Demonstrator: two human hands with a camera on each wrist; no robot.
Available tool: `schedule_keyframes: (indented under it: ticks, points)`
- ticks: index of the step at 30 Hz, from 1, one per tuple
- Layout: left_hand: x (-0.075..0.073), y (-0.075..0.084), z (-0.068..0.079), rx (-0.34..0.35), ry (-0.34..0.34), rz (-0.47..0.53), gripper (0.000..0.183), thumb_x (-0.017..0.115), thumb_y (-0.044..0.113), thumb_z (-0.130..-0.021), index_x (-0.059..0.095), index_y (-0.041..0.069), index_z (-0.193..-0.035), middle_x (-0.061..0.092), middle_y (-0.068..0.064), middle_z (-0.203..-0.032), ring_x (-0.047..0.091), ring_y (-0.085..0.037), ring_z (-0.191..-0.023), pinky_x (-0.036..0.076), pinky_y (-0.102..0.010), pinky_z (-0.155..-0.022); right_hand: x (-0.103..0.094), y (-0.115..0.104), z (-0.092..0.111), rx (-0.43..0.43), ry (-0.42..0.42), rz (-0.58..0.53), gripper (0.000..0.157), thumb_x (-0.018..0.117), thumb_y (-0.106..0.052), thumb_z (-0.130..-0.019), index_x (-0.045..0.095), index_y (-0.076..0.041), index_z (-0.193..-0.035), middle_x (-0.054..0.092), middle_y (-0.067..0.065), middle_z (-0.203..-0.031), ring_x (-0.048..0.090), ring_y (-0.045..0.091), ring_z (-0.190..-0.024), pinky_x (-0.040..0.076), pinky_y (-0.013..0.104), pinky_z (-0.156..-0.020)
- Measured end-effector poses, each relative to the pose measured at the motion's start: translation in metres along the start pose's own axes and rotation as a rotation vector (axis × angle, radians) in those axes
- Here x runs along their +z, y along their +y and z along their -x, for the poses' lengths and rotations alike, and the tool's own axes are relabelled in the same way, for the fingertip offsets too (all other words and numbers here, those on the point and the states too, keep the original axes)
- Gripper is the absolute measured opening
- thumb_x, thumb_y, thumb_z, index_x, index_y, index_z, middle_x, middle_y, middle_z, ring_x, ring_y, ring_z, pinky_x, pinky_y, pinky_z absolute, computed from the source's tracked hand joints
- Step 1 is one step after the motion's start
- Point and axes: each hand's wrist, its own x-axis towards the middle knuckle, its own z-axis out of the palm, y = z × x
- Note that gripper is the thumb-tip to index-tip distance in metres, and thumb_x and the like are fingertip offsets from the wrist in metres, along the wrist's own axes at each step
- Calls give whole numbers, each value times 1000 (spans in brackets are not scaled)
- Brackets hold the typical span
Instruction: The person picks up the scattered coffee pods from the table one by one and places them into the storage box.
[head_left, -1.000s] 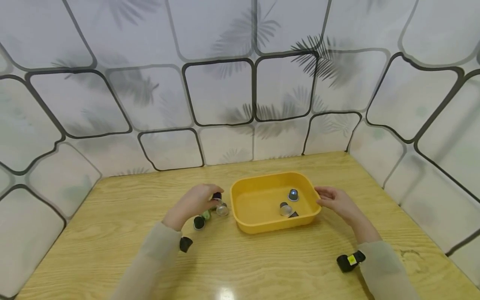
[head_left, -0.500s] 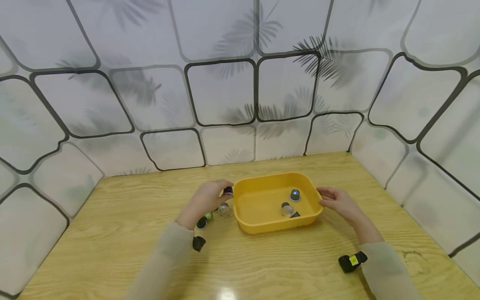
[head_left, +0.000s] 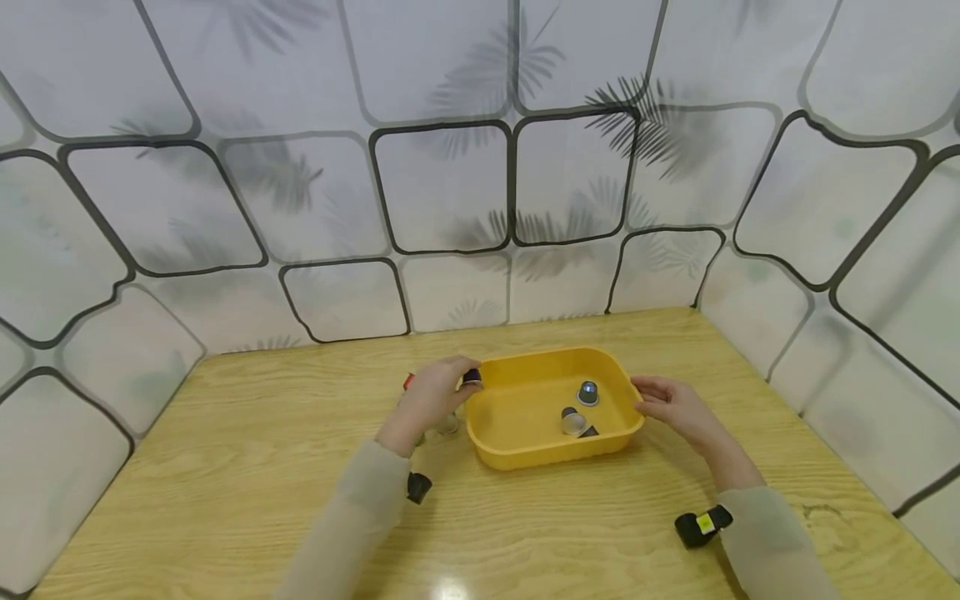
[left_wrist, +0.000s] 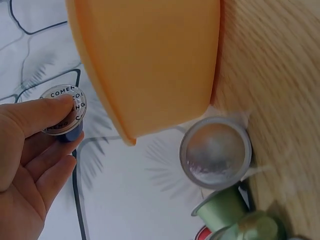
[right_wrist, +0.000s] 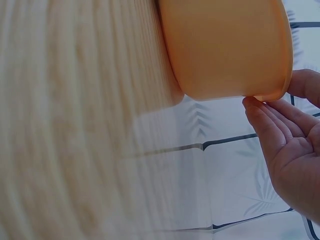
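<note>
My left hand pinches a dark blue coffee capsule between thumb and fingers, at the left rim of a yellow tray. In the left wrist view the capsule's silver printed lid faces the camera, with the thumb across it. At the tray's right end my right hand holds the rim, its fingertips against the outer wall in the right wrist view. Inside the tray sit a blue capsule, a capsule with its pale round lid showing, and a small dark piece.
Beside the tray's left end, partly hidden by my left hand, are a capsule with a silver rim, green capsules and a red one. The wooden table meets patterned cloth at its back and sides.
My left hand has moved right with the dark blue capsule, from over the table capsules to the tray's left rim. The right hand stays at the tray's right end.
</note>
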Motion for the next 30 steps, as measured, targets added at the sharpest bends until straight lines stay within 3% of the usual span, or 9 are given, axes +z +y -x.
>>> schedule_keyframes:
  ticks: [7, 15, 25, 30]
  points:
    - [9, 4, -8, 7, 22, -18, 32, 66, 16, -80, 60, -1, -107, 62, -11, -100, 59, -22, -88, 48, -33, -76, 0, 1, -1, 10, 4, 4, 53, 54, -11, -88, 32, 12, -130, 35, 30, -130, 35, 40, -118, 33, 46, -93]
    - [16, 8, -13, -61, 38, -13, 34, 63, 21, -82, 60, 2, -110, 61, -9, -101, 59, -21, -87, 48, -32, -73, 0, -1, 0, -3, 6, 2, 52, 54, -11, -88, 32, 12, -130, 35, 31, -129, 35, 40, -118, 34, 45, -92]
    - [25, 23, -20, 26, 65, -22, 29, 65, 20, -81, 62, 1, -103, 63, -8, -94, 60, -18, -82, 49, -29, -70, 0, -1, 1, 9, 7, 10, 53, 54, -11, -88, 32, 12, -130, 35, 31, -129, 34, 41, -118, 33, 45, -92]
    - [32, 33, -25, 50, 47, -16, 26, 65, 20, -80, 62, 3, -100, 63, -6, -90, 60, -15, -79, 49, -26, -68, 0, 0, 1, 7, 2, 8, 53, 54, -11, -88, 32, 13, -130, 34, 31, -130, 33, 41, -118, 33, 46, -93]
